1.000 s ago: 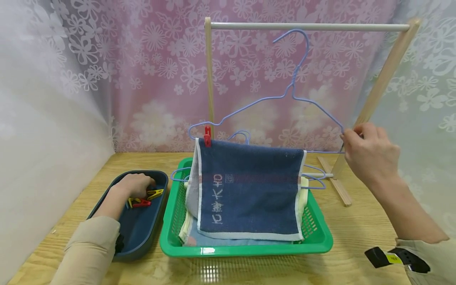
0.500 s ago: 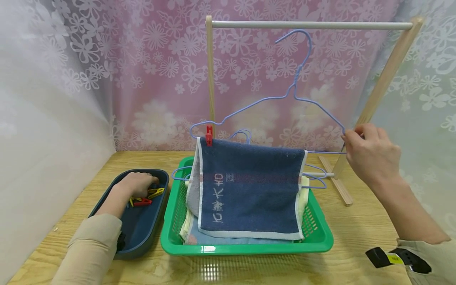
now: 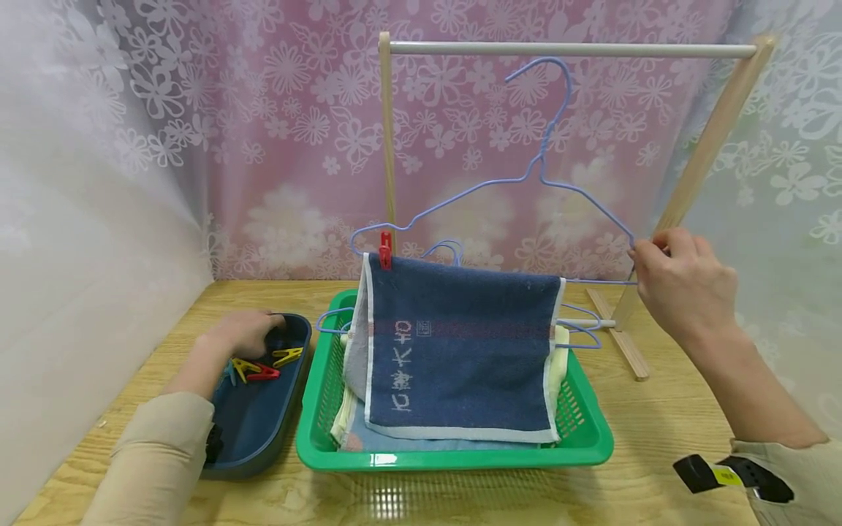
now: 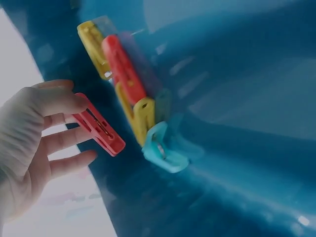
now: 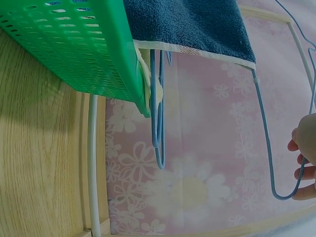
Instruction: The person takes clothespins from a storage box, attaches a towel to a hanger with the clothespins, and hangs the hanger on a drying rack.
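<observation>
My left hand (image 3: 240, 340) is over the dark blue bin (image 3: 253, 424). In the left wrist view it pinches a red clothespin (image 4: 101, 128) between thumb and fingers. Close by lie a second red clothespin (image 4: 126, 71), two yellow ones and a light blue one (image 4: 165, 150). With the fingers of my right hand (image 3: 687, 285) I grip the right end of a blue wire hanger (image 3: 473, 188). A dark blue towel (image 3: 473, 365) with white edging drapes over the hanger's bottom bar. Near its top left corner, a red clothespin (image 3: 385, 252) is clipped on.
Behind the towel, a green basket (image 3: 460, 460) holds folded cloths and more blue hangers (image 3: 585, 336). At the back stands a wooden rack (image 3: 713, 139) with a pale crossbar (image 3: 572, 50). A flowered curtain (image 3: 296, 146) closes off the rear.
My left hand has drawn back leftward from the loose clothespins, leaving more of them showing in the bin. My right hand, the hanger and the towel have stayed nearly still.
</observation>
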`<state>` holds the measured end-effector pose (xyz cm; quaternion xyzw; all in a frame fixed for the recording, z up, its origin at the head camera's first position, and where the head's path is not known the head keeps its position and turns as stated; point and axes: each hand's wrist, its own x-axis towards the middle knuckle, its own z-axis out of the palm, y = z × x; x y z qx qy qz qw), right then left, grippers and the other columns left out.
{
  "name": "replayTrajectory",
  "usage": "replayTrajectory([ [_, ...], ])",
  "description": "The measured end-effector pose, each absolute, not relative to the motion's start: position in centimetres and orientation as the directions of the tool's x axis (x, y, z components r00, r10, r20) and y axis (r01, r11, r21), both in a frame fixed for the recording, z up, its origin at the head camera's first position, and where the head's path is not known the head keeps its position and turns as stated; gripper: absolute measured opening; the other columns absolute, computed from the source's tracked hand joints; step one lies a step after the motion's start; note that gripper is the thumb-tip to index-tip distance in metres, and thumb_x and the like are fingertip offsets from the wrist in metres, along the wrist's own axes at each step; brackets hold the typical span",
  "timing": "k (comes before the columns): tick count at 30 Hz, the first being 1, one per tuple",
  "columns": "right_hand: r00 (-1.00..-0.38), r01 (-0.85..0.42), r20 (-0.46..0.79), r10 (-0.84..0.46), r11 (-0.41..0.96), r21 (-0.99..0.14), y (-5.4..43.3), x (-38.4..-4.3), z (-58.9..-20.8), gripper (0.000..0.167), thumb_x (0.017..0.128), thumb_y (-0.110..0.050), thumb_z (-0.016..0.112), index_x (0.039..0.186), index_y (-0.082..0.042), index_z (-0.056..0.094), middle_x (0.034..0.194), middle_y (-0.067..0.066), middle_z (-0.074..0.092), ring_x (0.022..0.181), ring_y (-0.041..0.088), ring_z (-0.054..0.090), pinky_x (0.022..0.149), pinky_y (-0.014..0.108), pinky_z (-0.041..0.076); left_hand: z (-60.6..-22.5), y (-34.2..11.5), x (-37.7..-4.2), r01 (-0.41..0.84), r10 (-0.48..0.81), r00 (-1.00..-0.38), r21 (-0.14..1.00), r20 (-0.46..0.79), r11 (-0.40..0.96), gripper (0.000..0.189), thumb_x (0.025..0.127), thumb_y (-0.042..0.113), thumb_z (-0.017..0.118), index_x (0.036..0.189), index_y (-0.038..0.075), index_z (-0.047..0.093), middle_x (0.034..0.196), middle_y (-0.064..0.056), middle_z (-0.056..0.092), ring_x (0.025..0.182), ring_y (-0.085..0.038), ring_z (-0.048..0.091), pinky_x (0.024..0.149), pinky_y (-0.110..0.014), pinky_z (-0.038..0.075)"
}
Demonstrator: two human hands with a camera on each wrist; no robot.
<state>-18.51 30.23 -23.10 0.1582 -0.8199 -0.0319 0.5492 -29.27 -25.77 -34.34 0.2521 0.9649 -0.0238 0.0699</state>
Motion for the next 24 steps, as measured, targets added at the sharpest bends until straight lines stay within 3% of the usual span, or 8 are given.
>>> replayTrajectory([
  [3, -0.356, -0.220, 0.887, -0.294, 0.949, 0.226, 30.3, -18.4, -23.1, 0.008, 0.083, -0.007, 0.059, 0.082, -0.002, 0.064, 0.084, 0.020, 0.055, 0.069, 0.044, 0.051, 0.035, 0.059, 0.032, -33.7, -26.0, -29.2, 0.474, 0.473, -0.873, 0.025, -0.121, 0.880, 0.047, 0.075, -0.001, 0.062, 0.122, 0.006, 0.057, 0.116, -0.020, 0.054, 0.087, -0.033, 0.058, 0.067, -0.043, 0.047],
  [11, -0.363, -0.216, 0.886, -0.289, 0.951, 0.221, 30.3, -18.4, -23.0, 0.010, 0.084, -0.008, 0.061, 0.081, 0.000, 0.065, 0.084, 0.020, 0.056, 0.068, 0.044, 0.052, 0.035, 0.058, 0.032, -31.6, -26.4, -28.5, 0.505, 0.504, -0.863, 0.024, 0.045, 0.863, 0.043, 0.076, 0.002, 0.063, 0.119, 0.002, 0.057, 0.091, -0.012, 0.049, 0.064, -0.021, 0.047, 0.051, -0.034, 0.039],
  [17, -0.398, -0.230, 0.869, -0.295, 0.949, 0.217, 30.1, -18.2, -22.7, 0.007, 0.084, -0.005, 0.059, 0.081, -0.001, 0.064, 0.085, 0.021, 0.054, 0.070, 0.044, 0.051, 0.036, 0.059, 0.033, -29.0, -25.5, -27.4, 0.536, 0.533, -0.836, -0.013, 0.134, 0.844, 0.046, 0.078, 0.004, 0.064, 0.123, 0.004, 0.056, 0.100, -0.013, 0.051, 0.067, -0.019, 0.050, 0.051, -0.034, 0.041],
  [24, -0.430, -0.230, 0.854, -0.294, 0.950, 0.211, 30.1, -17.8, -22.6, 0.006, 0.084, -0.003, 0.059, 0.083, -0.001, 0.063, 0.087, 0.021, 0.054, 0.071, 0.043, 0.051, 0.037, 0.060, 0.034, -27.1, -23.9, -26.4, 0.614, 0.611, -0.755, -0.073, 0.238, 0.786, 0.047, 0.079, 0.002, 0.063, 0.125, 0.006, 0.055, 0.106, -0.013, 0.054, 0.074, -0.023, 0.054, 0.056, -0.037, 0.045],
])
